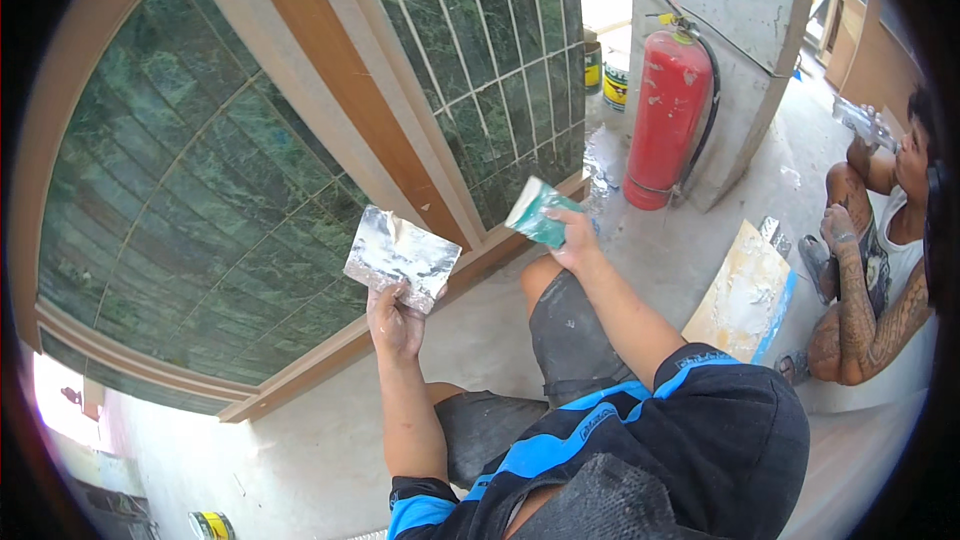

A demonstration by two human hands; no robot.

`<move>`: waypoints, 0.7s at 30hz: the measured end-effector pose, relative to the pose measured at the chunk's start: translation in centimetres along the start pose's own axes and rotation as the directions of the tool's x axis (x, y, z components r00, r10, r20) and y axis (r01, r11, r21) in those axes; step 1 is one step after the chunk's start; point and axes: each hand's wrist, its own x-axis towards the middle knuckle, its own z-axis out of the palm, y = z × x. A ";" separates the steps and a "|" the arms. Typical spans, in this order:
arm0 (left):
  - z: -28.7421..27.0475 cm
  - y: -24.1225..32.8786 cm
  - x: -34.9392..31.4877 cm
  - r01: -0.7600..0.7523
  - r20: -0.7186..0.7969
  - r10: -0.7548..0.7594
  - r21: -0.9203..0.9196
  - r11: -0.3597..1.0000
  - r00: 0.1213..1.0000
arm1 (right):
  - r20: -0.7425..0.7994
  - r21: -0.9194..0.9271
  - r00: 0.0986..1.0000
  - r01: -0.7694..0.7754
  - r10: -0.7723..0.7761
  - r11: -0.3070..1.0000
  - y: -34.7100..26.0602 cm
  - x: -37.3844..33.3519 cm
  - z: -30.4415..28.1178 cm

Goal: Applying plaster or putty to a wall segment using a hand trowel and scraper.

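My left hand [396, 318] grips the lower edge of a flat, roughly square board [405, 258] smeared with white putty, with a small lump near its top. Off to the right, my right hand [576, 240] is closed on a green putty spreader [540, 220], whose far edge is coated white. Both tools are apart from each other. Beyond them stands a wood-framed panel of dark green marbled tiles [200, 200]; another tiled section [490, 50] with pale joint lines lies right of the brown wooden post [330, 50].
A red fire extinguisher [668, 115] stands by a concrete pillar [730, 0]. On the right, a putty-covered board [745, 290] lies on the floor beside a seated person [850, 270] holding a clear bottle [862, 122] up. Paint buckets [615, 80] stand behind; another bucket [210, 526] is at lower left.
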 end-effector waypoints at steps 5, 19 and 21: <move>1.1 0.4 -1.2 0.024 -0.015 -0.024 0.022 0.999 1.000 | -0.043 -0.006 0.986 0.158 -0.158 0.987 -6.3 -1.0 -0.8; 0.8 -1.9 -0.6 0.050 -0.079 -0.041 0.109 0.993 0.996 | 0.029 -0.554 0.991 -0.093 0.131 0.827 -12.9 -0.3 -6.5; 1.7 -2.1 -0.7 0.091 -0.130 -0.072 0.149 0.985 0.989 | 0.153 -0.641 0.957 -0.095 0.248 0.761 -14.9 0.7 -7.0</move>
